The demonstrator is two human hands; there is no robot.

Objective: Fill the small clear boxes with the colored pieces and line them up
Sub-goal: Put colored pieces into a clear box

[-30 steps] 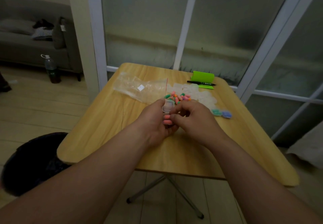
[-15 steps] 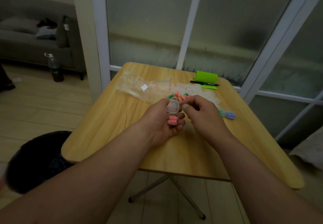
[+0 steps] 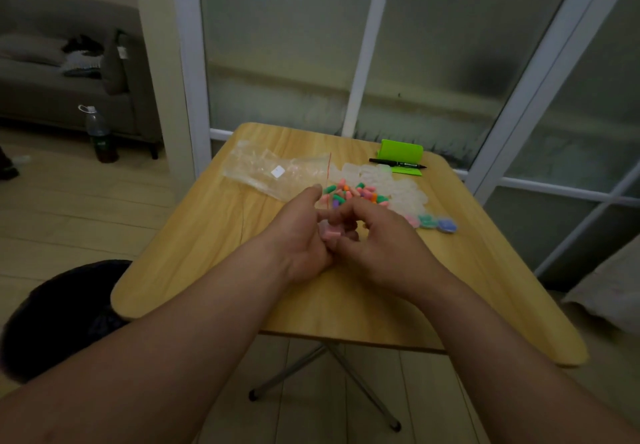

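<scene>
As left hand [image 3: 304, 239] grips pink-filled box [image 3: 329, 233], right hand [image 3: 381, 241] curled at 3 o'clock, hold unclear: slip risks spilling.

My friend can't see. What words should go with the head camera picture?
A left hand and right hand hold a small clear box of pink pieces above a wooden table. Behind them lie a pile of colored pieces, empty clear boxes and a plastic bag; filled boxes sit in a row to the right.

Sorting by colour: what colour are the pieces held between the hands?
The pieces are pink; head view.
</scene>
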